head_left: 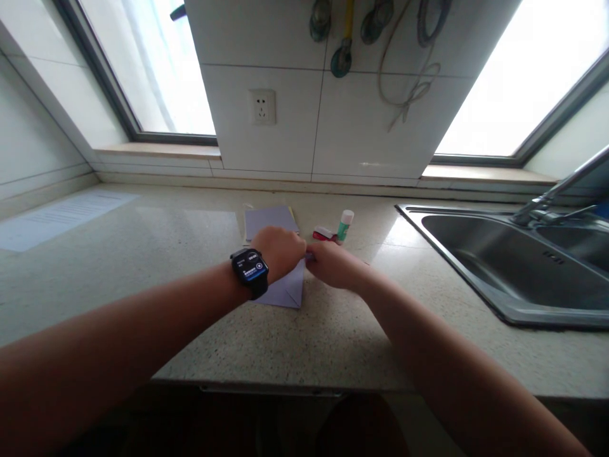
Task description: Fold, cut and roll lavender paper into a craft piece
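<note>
A sheet of purple paper (pixel 288 293) with a folded corner and crease lines lies on the counter under my hands. My left hand (pixel 278 246), with a black watch (pixel 250 266) on the wrist, is closed at the paper's upper right edge. My right hand (pixel 329 263) meets it there, its fingers pinched on a small purple bit of the paper. Both sets of fingertips are partly hidden. Just behind my left hand rests a stack of purple paper (pixel 269 218). Beyond my right hand, a green glue stick with a white cap (pixel 344 226) stands beside a small red and white object (pixel 324 233).
A steel sink (pixel 499 254) with a faucet (pixel 537 206) is set into the speckled counter (pixel 190 343) at right. Printed sheets (pixel 66 216) lie at the far left. The tiled wall behind has a socket (pixel 262 106), pipe valves (pixel 341 58) and a hanging cord (pixel 404 105).
</note>
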Available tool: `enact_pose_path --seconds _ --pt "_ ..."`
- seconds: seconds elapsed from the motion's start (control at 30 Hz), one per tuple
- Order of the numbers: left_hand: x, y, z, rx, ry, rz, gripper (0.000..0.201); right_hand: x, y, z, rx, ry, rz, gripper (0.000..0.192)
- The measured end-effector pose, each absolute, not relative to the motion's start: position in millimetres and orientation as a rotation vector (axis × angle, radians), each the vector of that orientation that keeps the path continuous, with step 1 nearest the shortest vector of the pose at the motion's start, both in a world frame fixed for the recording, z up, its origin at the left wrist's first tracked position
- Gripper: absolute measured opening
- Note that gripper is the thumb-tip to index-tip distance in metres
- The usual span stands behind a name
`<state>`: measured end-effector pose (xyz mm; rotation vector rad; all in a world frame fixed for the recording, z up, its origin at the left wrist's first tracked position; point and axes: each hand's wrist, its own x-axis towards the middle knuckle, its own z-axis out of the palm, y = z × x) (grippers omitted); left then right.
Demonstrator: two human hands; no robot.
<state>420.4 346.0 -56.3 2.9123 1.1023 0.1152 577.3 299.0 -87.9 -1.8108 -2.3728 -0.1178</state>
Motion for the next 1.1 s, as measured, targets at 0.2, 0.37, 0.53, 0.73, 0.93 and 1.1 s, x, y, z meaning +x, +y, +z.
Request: enact_pose_path --seconds 0.2,0.37,0.53,0.73,0.93,1.1 --pt "415 347 -52 2.871 1.069 0.032 0.03 585 292 -85 -1.865 -2.315 -0.212 0.026" --pt "391 368 -33 2.494 0.857 -0.166 0.033 588 288 -78 -1.804 -2.213 -0.484 0.028" --pt "369 376 -46 1.947 0.764 0.077 0.031 593 285 -77 -1.821 -1.93 -0.188 0.023" --pt "384 356 -87 1.685 0.414 0.716 0.049 577 285 -99 -1.383 -1.668 0.646 0.04" --pt "398 342 -99 1.353 0.346 0.935 0.029 555 287 -112 -1.234 -1.46 0.981 0.044" --pt "401 348 -99 1.306 0.395 1.0 0.025 555 286 -108 -1.229 -1.473 1.052 0.051"
